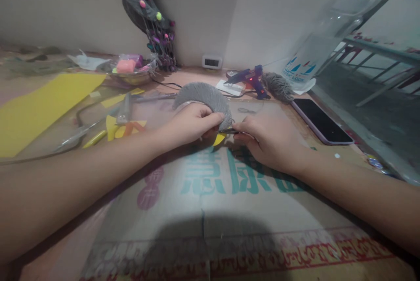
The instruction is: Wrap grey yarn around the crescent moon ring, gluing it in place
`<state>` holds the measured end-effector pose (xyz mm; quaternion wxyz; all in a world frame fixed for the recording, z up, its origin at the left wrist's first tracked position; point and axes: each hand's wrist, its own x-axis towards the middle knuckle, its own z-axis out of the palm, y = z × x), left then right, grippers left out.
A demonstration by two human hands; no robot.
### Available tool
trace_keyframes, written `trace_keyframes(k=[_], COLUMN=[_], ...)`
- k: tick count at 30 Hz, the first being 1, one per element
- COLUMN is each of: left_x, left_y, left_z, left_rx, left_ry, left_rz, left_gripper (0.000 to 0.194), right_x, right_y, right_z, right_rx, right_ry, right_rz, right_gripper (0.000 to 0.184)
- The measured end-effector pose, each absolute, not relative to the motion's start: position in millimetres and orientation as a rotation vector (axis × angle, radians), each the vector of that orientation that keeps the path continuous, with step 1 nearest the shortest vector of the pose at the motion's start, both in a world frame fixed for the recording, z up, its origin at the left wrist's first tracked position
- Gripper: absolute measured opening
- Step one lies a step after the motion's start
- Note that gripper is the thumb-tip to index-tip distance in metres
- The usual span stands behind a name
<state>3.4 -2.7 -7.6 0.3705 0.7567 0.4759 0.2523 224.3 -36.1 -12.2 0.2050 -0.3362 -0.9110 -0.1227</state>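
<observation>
A curved form wrapped in grey yarn point(205, 93) stands above the cardboard, its arc toward the wall. My left hand point(197, 121) grips its lower right end, thumb on top and fingers curled underneath. Close beside that end, my right hand point(259, 138) is closed in a pinch on a thin dark tool, whose tip meets the yarn; its exact kind I cannot make out. A small yellow piece point(219, 139) shows just under the yarn form, between the two hands.
Printed cardboard point(210, 211) covers the table. A blue glue gun point(249, 79) with a red light, grey yarn point(278, 86), a phone point(321, 120) and a plastic jug point(308, 53) stand right. Left lie scissors point(77, 135), yellow sheet point(42, 110) and a bowl point(131, 75).
</observation>
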Motion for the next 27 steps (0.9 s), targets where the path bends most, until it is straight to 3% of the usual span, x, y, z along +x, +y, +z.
trace_keyframes(k=[11,27], left_x=[3.3,2.4], left_y=[-4.9,-1.6], left_z=[-3.5,-8.8], left_rx=[1.942,1.914], left_ry=[1.223,1.19], left_rz=[0.699,0.664], left_gripper=[0.046,0.049], right_x=[229.7,226.3], right_y=[-32.4,-34.2], right_z=[-14.8,-11.5], right_rx=[-0.836,-0.919], right_ry=[-2.407,-2.475], right_rz=[-0.184,-0.23], right_gripper=[0.016,0.016])
